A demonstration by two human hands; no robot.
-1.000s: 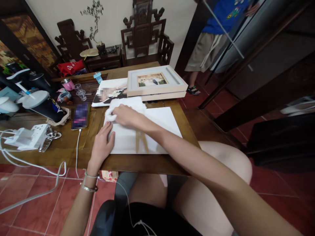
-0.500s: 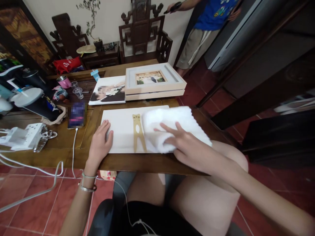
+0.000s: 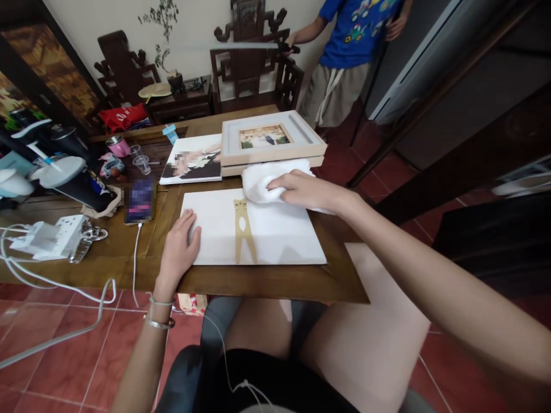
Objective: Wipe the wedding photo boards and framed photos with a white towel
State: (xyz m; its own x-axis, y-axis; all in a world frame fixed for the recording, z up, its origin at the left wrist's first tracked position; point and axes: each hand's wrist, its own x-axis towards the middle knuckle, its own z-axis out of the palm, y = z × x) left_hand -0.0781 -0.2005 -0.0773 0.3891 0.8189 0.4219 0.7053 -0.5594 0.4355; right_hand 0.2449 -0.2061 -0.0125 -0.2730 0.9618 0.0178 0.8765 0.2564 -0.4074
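Observation:
A white rectangular board with a gold two-legged shape on its face lies flat on the wooden table's front edge. My left hand rests on the board's left edge, fingers stretched out. Bunched under the fingers of my right hand is a white fluffy cloth, which covers part of the board's far edge and touches or nearly touches the stacked frames behind. The fingertips of that hand are partly sunk in the cloth.
Behind the board stand stacked pale wooden frames and a photo panel. Leftward are a phone on a cable, a power strip and a lidded tumbler. A person in a blue shirt holds a long thin stick across the back.
My right hand has moved the cloth away from me, from the board's right side to its far edge, baring the right half. My left hand stays. The person behind has shifted left.

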